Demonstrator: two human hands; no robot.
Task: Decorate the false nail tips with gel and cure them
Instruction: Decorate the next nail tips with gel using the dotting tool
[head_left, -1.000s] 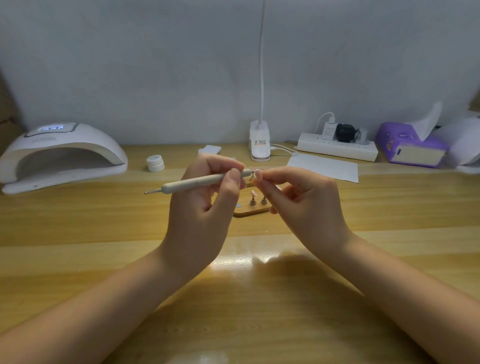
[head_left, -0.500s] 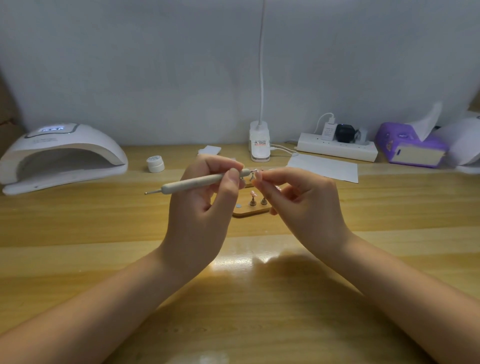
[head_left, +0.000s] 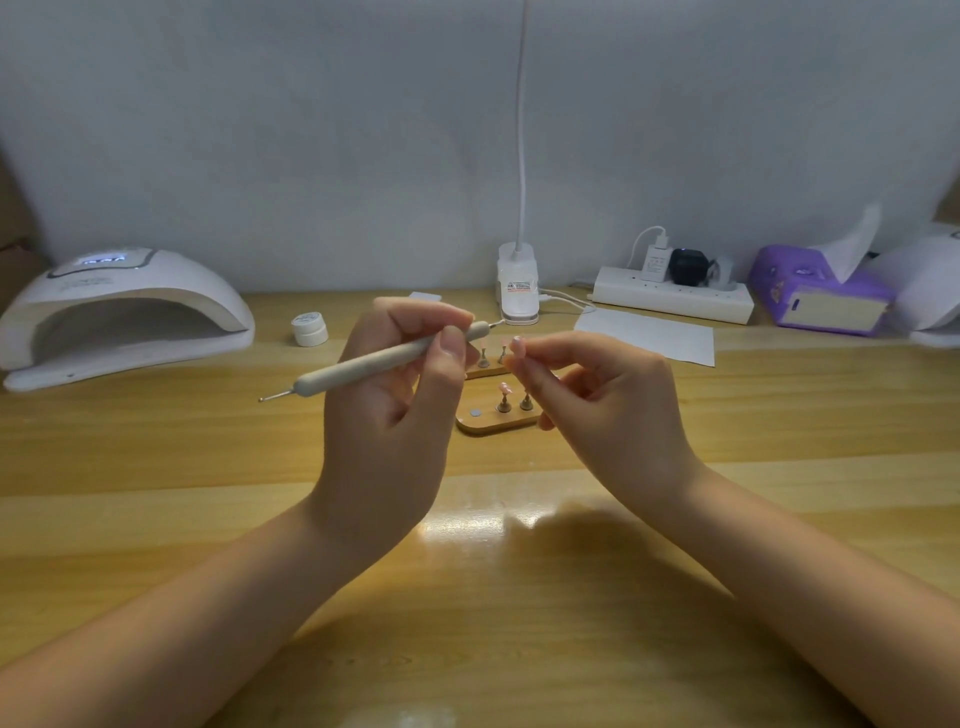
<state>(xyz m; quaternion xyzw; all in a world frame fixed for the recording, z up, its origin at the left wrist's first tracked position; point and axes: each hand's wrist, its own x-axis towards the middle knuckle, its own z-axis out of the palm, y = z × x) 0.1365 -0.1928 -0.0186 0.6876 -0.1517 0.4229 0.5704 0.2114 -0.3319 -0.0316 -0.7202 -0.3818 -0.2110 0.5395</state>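
your left hand (head_left: 384, 431) grips the dotting pen (head_left: 384, 364); your right hand (head_left: 597, 410) pinches a nail tip (head_left: 517, 344). lamp (head_left: 119, 312) display by the bench's left edge unreadable.

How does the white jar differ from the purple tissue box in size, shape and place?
The jar is small, round and white; the tissue box is larger, boxy and purple. The jar stands at the left beside the nail lamp; the box at the far right, a tissue sticking up. Both rest on the desk.

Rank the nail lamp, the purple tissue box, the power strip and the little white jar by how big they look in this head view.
1. nail lamp
2. power strip and tissue box: look alike, no ranking
3. jar
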